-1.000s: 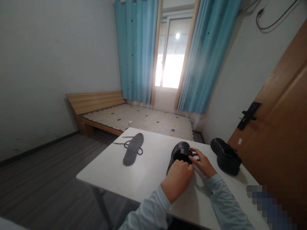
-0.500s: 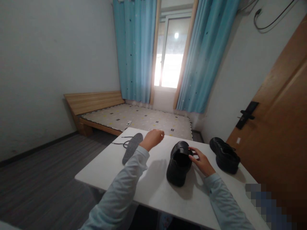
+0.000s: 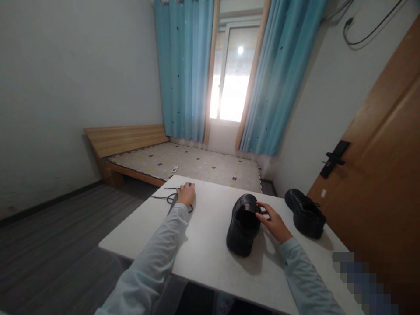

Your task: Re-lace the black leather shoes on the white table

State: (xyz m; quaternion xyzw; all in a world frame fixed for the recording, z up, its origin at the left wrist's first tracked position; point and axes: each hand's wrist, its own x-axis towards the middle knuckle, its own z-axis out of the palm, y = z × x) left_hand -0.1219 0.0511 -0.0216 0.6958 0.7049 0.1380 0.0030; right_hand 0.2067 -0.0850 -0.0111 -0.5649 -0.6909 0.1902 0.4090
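We are sitting at a white bench [image 3: 210, 258] whose top is smooth and plain, with a faint sheen toward the near edge, and it is standing on a grey striped floor [image 3: 59, 245]. Our left hand [image 3: 187, 194] is reaching out to the far left corner and lying on the grey insole [image 3: 172, 205], which is mostly hidden under the hand and sleeve; whether the grip is closed on it or only pressing flat, we cannot tell. A black shoelace [image 3: 164, 197] is lying looped on the bench just beside that hand. Our right hand [image 3: 274, 223] is resting against the right side of a black shoe [image 3: 243, 225] that is standing upright in the middle of the bench, heel toward us; the fingers [image 3: 260, 205] are curling loosely over the collar, a light open grip rather than a clamp. A second black shoe [image 3: 305, 213] is sitting near the right edge, well apart from the first. Beyond the bench a low wooden bed [image 3: 131, 142] with a patterned mattress [image 3: 197, 164] is lying along the far wall, under a bright window [image 3: 231, 78] flanked by blue curtains [image 3: 183, 70]. A brown wooden door [image 3: 383, 166] with a dark handle [image 3: 333, 158] is filling the right side, and pale walls [image 3: 65, 87] are closing the room.
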